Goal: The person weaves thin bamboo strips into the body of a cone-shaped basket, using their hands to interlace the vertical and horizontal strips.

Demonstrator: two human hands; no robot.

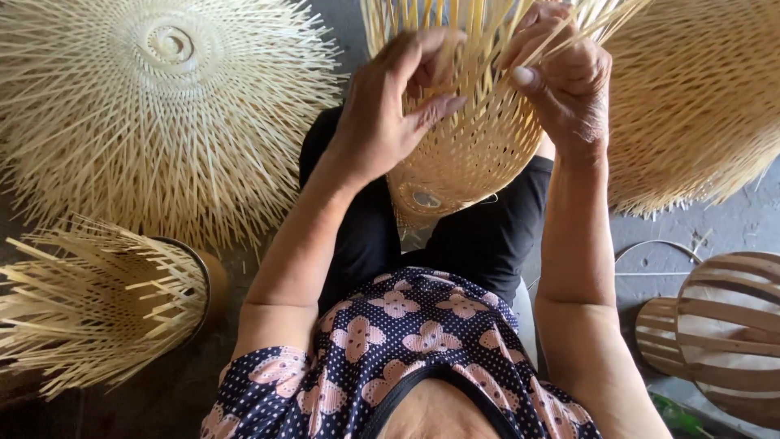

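Note:
A half-woven bamboo basket (475, 142) rests on my lap, its closed round end toward me and its loose strips fanning up past the top edge. My left hand (390, 106) lies on the basket's left side, fingers curled over the strips and thumb pressing the weave. On the upper right, my right hand (565, 77) pinches several thin bamboo strips between thumb and fingers.
A large flat woven bamboo piece (162, 106) with spiky ends lies at the upper left. Another unfinished basket (97, 301) on a round form stands at the lower left. A big woven dome (699, 106) is at the upper right, and slatted bamboo frames (727, 325) lie at the lower right.

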